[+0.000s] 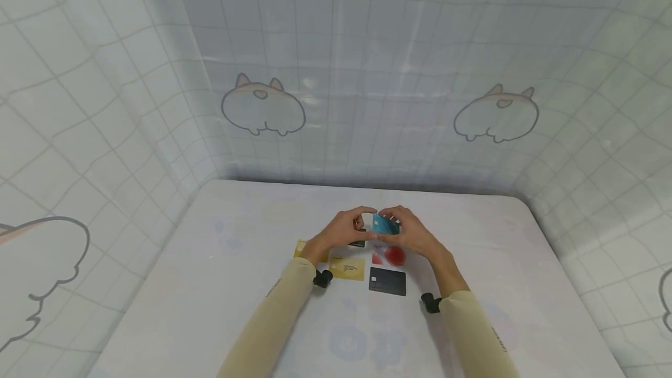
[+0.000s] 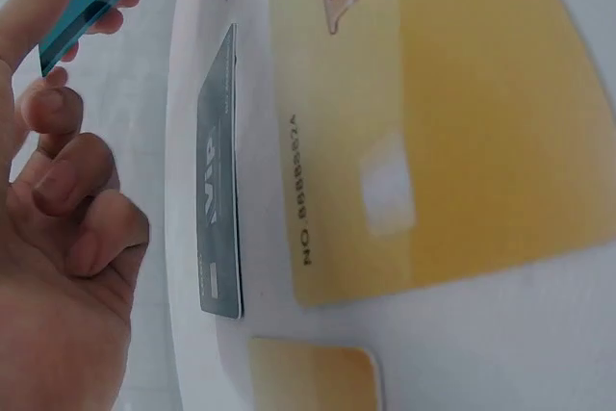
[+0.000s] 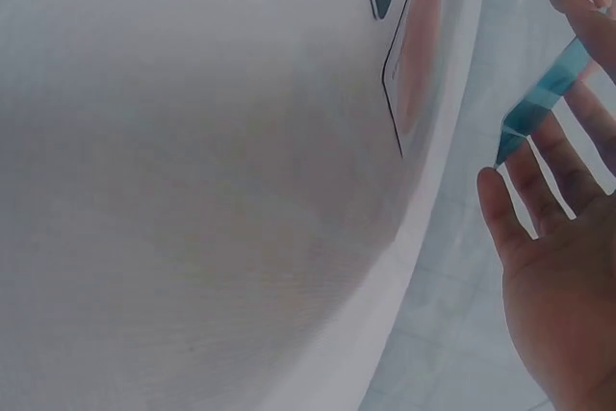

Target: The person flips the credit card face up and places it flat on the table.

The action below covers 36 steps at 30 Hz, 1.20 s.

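Both hands hold a blue card (image 1: 385, 224) up off the table, tilted, with a small pale chip patch on its face. My left hand (image 1: 343, 228) pinches its left end; in the left wrist view that hand's other fingers (image 2: 82, 175) are curled below. At the opposite end, my right hand (image 1: 412, 233) grips it between thumb and fingers; its fingers (image 3: 549, 175) lie fairly straight behind the card in the right wrist view. Below the hands lie a red-and-white card (image 1: 395, 255) and a dark card (image 1: 358, 244), partly covered by the left hand.
Nearer the body lie a gold card (image 1: 346, 268) and a black VIP card (image 1: 387, 282). Another yellow card (image 1: 301, 247) is partly hidden by the left wrist. The white table (image 1: 236, 284) is enclosed by hanging grid-patterned sheets (image 1: 378, 150).
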Available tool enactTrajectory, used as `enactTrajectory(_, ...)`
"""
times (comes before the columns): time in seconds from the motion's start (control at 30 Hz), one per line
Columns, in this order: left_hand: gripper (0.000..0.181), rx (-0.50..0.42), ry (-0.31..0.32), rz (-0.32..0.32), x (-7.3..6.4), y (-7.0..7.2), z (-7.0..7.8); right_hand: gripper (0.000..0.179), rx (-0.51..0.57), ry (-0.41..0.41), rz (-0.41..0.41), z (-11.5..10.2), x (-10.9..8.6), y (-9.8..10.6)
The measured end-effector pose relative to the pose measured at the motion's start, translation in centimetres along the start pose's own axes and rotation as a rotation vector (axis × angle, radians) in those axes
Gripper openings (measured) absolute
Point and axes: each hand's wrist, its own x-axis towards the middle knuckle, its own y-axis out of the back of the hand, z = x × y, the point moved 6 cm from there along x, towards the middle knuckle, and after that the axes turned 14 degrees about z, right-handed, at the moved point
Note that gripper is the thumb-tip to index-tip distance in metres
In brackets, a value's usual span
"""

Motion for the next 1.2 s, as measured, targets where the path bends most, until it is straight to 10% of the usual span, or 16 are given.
enactTrajectory(0.77,0.059,0.345,0.087,0.037,0.1,-0.3,-0.5,0.059,-0.168,0.01,-0.032,1.6,-0.1,1.1)
enactTrajectory(1.2,0.061,0.553,0.139,-0.06,0.7,-2.1,0.1,0.058,-0.167,-0.083,-0.103,3.3,0.5,0.7)
